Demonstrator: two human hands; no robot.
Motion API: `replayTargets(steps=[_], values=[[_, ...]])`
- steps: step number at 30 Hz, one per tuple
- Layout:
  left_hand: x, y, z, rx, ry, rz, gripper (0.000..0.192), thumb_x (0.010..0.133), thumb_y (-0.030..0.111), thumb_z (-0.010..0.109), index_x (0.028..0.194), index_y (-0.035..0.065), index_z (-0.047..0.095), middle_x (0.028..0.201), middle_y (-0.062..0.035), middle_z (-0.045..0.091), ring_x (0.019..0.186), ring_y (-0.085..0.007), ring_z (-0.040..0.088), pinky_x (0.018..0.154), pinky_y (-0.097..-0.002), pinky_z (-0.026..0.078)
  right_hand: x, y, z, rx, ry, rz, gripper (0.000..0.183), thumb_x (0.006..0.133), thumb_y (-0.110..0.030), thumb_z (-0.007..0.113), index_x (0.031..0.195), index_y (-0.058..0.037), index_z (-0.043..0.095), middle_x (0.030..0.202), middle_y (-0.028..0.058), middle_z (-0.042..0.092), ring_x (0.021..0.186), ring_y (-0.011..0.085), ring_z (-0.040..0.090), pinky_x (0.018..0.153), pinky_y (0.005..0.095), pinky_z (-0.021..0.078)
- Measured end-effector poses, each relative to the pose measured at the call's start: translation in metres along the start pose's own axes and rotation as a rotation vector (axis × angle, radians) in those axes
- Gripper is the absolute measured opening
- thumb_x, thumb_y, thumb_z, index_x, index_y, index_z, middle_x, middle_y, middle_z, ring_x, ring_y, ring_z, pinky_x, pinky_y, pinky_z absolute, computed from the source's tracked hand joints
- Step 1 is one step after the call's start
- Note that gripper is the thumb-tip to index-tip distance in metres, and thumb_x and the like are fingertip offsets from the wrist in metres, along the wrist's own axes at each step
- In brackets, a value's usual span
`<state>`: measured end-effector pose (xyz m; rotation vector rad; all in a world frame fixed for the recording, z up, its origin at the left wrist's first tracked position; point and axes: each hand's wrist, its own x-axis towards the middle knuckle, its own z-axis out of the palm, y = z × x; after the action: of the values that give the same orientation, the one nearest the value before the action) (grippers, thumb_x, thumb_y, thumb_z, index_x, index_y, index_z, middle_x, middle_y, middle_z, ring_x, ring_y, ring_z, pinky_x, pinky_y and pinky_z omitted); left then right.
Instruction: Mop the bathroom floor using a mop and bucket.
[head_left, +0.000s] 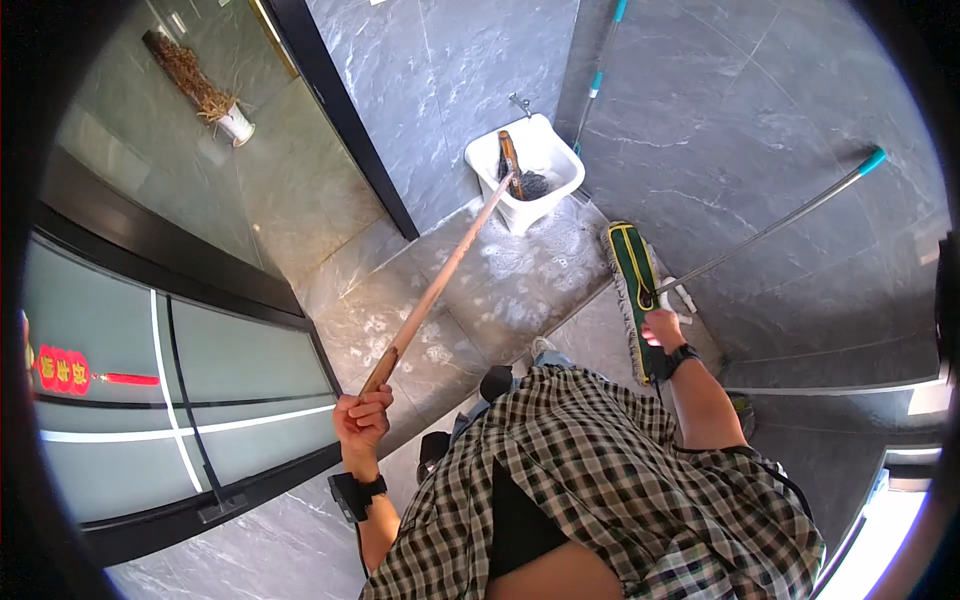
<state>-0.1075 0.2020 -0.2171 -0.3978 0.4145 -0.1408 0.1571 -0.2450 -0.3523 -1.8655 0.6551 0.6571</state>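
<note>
My left hand (363, 417) grips the worn upper end of a wooden mop handle (444, 274). The handle slopes away from me to a mop head (533, 186) with dark strands and an orange-brown bar, resting inside a white mop sink (564, 171). Above the basin a metal tap (520, 104) sticks out of the wall. My right hand (662, 328) has its fingers curled, with nothing visible in them. It overlaps a flat dust mop (628, 251) with a green, yellow-edged top and pale fringe; contact between them is not clear.
Soapy foam (517, 255) wets the floor tiles around the sink. The dust mop's metal pole (772, 236) leans on the right wall, by white pipe pieces (681, 296). Another teal-banded pole (595, 86) stands in the corner. A black-framed glass door (247, 360) is at left.
</note>
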Motion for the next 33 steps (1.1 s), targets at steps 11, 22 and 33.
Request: replayTargets(steps=[11, 22, 33], values=[[0.001, 0.003, -0.009, 0.030, -0.016, -0.057, 0.038, 0.064, 0.003, 0.045, 0.097, -0.0098, 0.031, 0.070, -0.0023, 0.037, 0.045, -0.0050, 0.041, 0.041, -0.0173, 0.034, -0.009, -0.029, 0.034, -0.166, -0.112, -0.093, 0.013, 0.069, -0.014, 0.046, 0.077, -0.0034, 0.050, 0.058, 0.0041, 0.052, 0.043, 0.0128, 0.051, 0.035, 0.0241, 0.0385], [-0.005, 0.012, -0.047, 0.109, 0.035, -0.070, 0.038, 0.062, 0.002, 0.043, 0.097, -0.0099, 0.032, 0.066, -0.0013, 0.035, 0.041, -0.0055, 0.036, 0.038, -0.0185, 0.029, -0.018, 0.008, 0.012, -0.268, 0.017, 0.055, 0.016, 0.072, -0.018, 0.045, 0.080, -0.0051, 0.050, 0.067, 0.0059, 0.056, 0.049, 0.0133, 0.053, 0.041, 0.0262, 0.0434], [0.011, 0.008, -0.041, 0.547, 0.228, -0.071, 0.031, 0.064, 0.004, 0.045, 0.094, -0.0057, 0.040, 0.056, 0.0013, 0.036, 0.039, -0.0046, 0.031, 0.034, -0.0163, 0.025, -0.017, -0.035, 0.011, -0.223, -0.080, -0.193, 0.016, 0.069, -0.016, 0.047, 0.077, -0.0025, 0.051, 0.059, 0.0041, 0.053, 0.046, 0.0117, 0.052, 0.036, 0.0234, 0.0388]])
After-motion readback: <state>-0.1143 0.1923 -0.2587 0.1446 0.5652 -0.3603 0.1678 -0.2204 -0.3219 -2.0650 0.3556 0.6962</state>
